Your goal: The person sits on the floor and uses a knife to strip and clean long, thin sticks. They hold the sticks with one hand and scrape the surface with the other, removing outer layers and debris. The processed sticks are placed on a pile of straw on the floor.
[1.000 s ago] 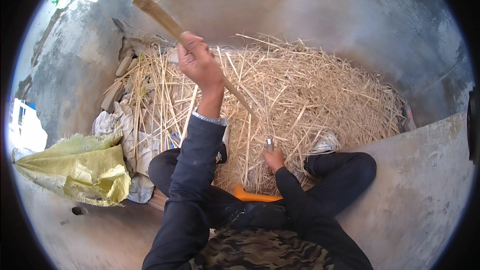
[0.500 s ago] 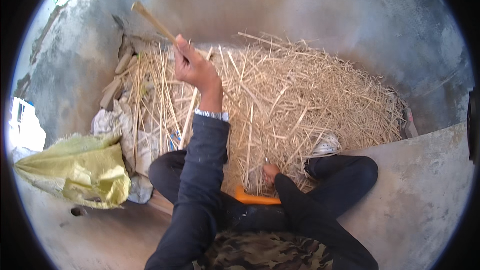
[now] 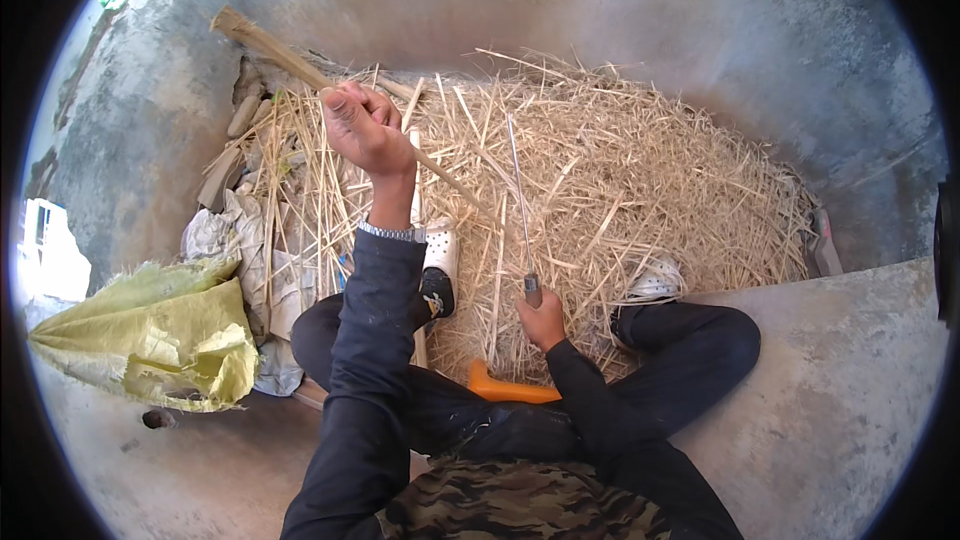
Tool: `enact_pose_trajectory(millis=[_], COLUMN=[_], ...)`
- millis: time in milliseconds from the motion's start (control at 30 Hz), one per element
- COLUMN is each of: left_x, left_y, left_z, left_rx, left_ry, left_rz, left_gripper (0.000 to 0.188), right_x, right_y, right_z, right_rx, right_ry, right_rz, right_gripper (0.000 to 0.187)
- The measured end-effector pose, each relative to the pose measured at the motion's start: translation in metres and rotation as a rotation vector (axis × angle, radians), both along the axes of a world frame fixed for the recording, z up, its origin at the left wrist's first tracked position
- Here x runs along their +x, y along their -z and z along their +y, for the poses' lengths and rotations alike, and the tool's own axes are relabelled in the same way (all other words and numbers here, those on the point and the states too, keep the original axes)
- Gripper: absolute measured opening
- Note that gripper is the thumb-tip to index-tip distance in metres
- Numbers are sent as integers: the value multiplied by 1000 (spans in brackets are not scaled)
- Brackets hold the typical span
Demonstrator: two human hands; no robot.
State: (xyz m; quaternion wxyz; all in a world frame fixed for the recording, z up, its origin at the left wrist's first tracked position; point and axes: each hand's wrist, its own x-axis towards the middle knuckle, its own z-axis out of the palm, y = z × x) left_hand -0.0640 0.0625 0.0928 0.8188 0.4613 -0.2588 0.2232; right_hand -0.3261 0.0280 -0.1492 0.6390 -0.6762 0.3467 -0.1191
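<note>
Grey concrete floor holds a big straw pile (image 3: 620, 170), and over it the left hand (image 3: 362, 125) grips a bamboo stick (image 3: 270, 48) while the right hand (image 3: 541, 320) grips a thin knife (image 3: 520, 200).

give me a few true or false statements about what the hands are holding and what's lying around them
1. The left hand grips a long bamboo stick raised over the pile. True.
2. The right hand is empty. False: it holds a knife by the handle, its thin blade pointing up and away from the person.
3. A heap of straw-coloured shavings lies in front of the crossed legs. True.
4. The yellow-green sack lies on the person's right. False: it lies on the left, on the concrete floor.
5. A wristwatch sits on the left wrist. True.
6. The orange stool edge shows beyond the pile. False: it shows between the legs, just below the right hand.
</note>
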Motion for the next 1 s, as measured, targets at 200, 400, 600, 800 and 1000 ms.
enact_pose_trajectory(millis=[200, 400, 600, 800, 1000], left_x=[5, 13, 14, 14, 15], left_y=[16, 19, 20, 22, 25], left_z=[-15, -11, -21, -23, -17], left_rx=[-66, -33, -8, 31, 34], left_ry=[-97, -153, -234, -228, -250], left_rz=[43, 32, 21, 26, 40], left_gripper=[44, 46, 45, 43, 43], right_x=[5, 8, -23, -18, 18], right_y=[-8, 8, 105, 98, 10], right_z=[-3, -2, -7, -21, -17], right_rx=[1, -10, 268, 882, -122], right_ry=[14, 52, -63, -6, -39], right_rz=[-49, -189, 534, 432, -22], right_gripper=[18, 18, 14, 13, 17])
